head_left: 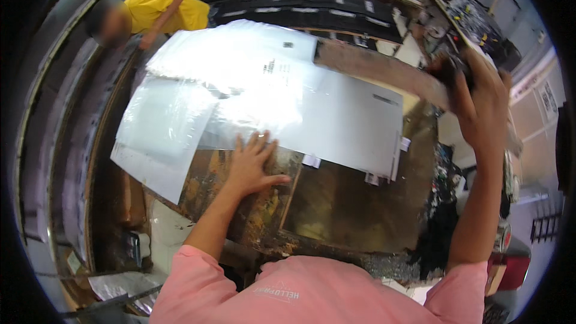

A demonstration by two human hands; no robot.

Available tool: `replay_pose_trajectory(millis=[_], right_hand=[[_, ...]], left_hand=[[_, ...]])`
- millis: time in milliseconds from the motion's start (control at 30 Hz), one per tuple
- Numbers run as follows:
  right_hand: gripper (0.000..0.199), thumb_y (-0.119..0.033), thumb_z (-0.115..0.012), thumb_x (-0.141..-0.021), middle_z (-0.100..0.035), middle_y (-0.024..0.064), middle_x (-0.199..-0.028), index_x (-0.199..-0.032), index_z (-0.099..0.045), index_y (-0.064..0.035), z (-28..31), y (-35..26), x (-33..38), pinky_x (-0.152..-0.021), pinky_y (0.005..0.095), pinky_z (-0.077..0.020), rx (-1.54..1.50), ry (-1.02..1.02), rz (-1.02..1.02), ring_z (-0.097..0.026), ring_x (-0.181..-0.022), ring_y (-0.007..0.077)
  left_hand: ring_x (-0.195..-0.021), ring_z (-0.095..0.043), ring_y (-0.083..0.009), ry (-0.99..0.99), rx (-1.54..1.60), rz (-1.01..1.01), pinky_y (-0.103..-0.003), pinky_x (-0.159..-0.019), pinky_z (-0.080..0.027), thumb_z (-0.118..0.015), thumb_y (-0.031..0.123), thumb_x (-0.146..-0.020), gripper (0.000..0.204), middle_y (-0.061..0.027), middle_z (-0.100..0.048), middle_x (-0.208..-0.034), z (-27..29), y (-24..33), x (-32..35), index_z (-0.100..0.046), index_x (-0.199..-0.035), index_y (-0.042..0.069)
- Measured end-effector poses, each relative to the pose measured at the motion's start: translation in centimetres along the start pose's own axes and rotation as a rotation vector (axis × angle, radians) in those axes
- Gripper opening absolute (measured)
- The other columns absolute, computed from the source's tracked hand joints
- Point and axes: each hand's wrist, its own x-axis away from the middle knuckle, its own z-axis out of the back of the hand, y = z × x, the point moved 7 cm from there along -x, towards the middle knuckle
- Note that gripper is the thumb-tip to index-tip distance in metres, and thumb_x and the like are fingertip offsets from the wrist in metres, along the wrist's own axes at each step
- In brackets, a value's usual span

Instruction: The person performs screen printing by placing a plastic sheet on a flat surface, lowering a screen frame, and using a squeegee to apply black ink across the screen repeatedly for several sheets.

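My left hand lies palm down, fingers spread, at the near edge of a large pale, glossy sheet. My right hand is raised at the right, slightly blurred, closed around the right end of a long brown wooden bar. The bar slants across the far right edge of the sheets. Another translucent sheet overlaps at the left and hangs past the table edge. Small white tabs stick out from under the near edge.
The worktable has a stained brown surface. Across it on the left, a person in a yellow shirt leans toward the sheets. Dark printed pieces lie on a far bench. Long rails run along the left; clutter fills the right.
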Motion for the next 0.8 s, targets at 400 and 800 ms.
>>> replay_pose_trajectory(millis=[400, 800], right_hand=[[0.046, -0.050, -0.064, -0.096, -0.071, 0.0148, -0.094, -0.109, -0.069, -0.0062, 0.3, -0.5, 0.5, -0.090, 0.0512, -0.0389, -0.062, 0.189, 0.111, -0.069, -0.096, 0.0350], [0.046, -0.050, -0.062, -0.098, -0.069, 0.0153, -0.085, -0.100, -0.066, -0.0048, 1.5, -0.9, -1.1, -0.086, 0.0486, -0.0406, -0.076, 0.099, 0.058, -0.067, -0.083, 0.0373]], left_hand=[[-0.147, -0.041, -0.0416, 0.227, 0.213, -0.323, -0.078, -0.122, -0.006, -0.070, 0.089, -0.068, 0.113, -0.0216, -0.049, -0.156, -3.3, 24.9, -8.1, -0.062, -0.143, 0.005], [-0.136, -0.053, -0.0389, 0.268, 0.289, -0.376, -0.078, -0.122, -0.011, -0.078, 0.080, -0.067, 0.105, -0.0164, -0.056, -0.146, -3.2, 24.4, -6.6, -0.062, -0.140, 0.007]])
